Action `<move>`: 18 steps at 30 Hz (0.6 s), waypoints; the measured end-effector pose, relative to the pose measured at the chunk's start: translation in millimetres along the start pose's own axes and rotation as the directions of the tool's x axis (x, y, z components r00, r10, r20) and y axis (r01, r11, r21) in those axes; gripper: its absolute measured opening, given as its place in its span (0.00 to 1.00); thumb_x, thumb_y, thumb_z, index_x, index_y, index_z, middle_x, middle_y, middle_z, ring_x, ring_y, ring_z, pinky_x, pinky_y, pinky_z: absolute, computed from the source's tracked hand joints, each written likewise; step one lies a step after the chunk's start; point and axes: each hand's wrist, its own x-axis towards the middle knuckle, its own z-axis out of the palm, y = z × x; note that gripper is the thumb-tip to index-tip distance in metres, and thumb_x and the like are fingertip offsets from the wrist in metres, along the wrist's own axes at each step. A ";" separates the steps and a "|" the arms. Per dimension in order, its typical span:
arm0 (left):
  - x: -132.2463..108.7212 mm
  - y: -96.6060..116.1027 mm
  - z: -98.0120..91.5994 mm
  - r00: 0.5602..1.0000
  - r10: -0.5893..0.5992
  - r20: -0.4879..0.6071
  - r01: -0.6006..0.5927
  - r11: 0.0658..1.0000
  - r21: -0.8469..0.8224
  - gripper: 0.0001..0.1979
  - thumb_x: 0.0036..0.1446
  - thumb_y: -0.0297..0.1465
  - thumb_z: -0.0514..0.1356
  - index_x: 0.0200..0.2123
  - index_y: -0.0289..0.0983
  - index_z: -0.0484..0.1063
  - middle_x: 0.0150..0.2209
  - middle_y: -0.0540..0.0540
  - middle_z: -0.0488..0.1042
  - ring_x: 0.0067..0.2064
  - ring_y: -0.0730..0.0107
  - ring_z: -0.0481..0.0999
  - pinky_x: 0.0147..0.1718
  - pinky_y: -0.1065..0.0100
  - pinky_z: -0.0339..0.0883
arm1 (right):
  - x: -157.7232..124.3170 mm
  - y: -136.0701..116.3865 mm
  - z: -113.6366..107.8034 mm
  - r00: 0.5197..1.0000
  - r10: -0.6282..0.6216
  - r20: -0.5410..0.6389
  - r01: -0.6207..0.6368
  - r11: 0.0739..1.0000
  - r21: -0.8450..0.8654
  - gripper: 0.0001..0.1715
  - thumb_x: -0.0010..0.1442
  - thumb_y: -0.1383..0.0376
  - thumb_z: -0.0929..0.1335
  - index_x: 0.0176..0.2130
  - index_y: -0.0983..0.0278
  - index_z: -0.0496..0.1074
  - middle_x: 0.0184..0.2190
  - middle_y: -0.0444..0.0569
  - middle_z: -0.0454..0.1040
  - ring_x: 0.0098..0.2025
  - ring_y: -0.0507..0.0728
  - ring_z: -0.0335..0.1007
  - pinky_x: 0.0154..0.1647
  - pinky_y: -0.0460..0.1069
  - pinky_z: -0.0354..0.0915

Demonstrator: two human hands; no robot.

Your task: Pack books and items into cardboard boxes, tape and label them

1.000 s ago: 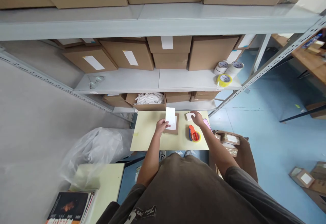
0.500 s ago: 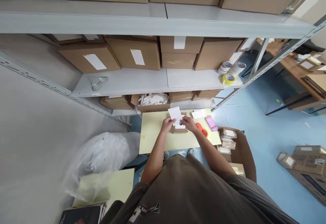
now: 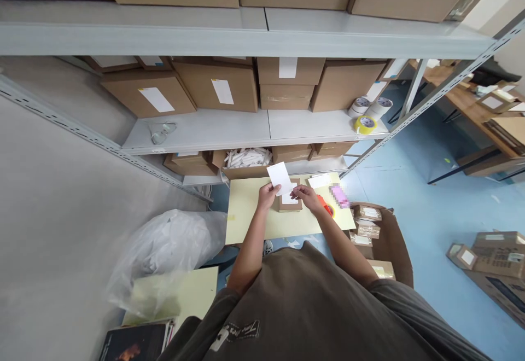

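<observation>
A white paper sheet (image 3: 278, 175) is pinched between the thumb and fingers of my left hand (image 3: 267, 196), tilted above the table. Close to its lower right edge, the fingers of my right hand (image 3: 307, 194) are drawn together; what they pinch, if anything, is too small to make out. Under both hands lies a small cardboard box (image 3: 291, 207) with a white patch on top, partly covered by the sheet and fingers. Beside my right wrist sits a red tape dispenser (image 3: 324, 203), partly hidden by my forearm.
The pale yellow table (image 3: 246, 224) also bears white papers (image 3: 319, 180) and a blurred pink item (image 3: 339, 196). An open carton (image 3: 400, 240) with several small parcels stands at right. A plastic bag (image 3: 176, 240) bulges at left. Shelving (image 3: 229, 128) with boxes and tape rolls rises ahead.
The sheet in my left hand has moved slightly up and left. My right hand has shifted a little away from it, so more of the box top shows.
</observation>
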 end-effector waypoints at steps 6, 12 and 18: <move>-8.3 11.4 22.7 0.962 0.140 -0.235 -0.075 0.962 0.264 0.30 0.47 0.43 0.79 0.52 0.38 0.82 0.48 0.39 0.85 0.45 0.57 0.83 0.48 0.59 0.75 | -9.1 -9.2 -12.7 0.990 -0.117 0.073 0.113 0.992 0.058 0.27 0.60 0.39 0.76 0.36 0.59 0.77 0.34 0.49 0.83 0.40 0.60 0.79 0.46 0.56 0.72; -30.3 30.7 58.1 0.967 0.169 0.189 -0.221 0.927 0.303 0.18 0.55 0.46 0.74 0.40 0.38 0.87 0.41 0.39 0.87 0.42 0.56 0.85 0.46 0.59 0.78 | -13.9 -19.1 -29.7 0.970 -0.224 0.097 0.224 0.974 0.006 0.24 0.64 0.41 0.75 0.36 0.59 0.78 0.34 0.48 0.81 0.40 0.60 0.76 0.47 0.56 0.72; -38.8 31.4 84.9 0.972 0.198 0.126 -0.225 0.938 0.263 0.19 0.55 0.47 0.73 0.38 0.37 0.88 0.40 0.40 0.87 0.45 0.52 0.86 0.49 0.57 0.78 | -20.5 -21.1 -47.3 0.948 -0.301 0.101 0.308 0.949 -0.066 0.25 0.66 0.40 0.72 0.39 0.58 0.77 0.35 0.49 0.81 0.40 0.60 0.76 0.47 0.57 0.72</move>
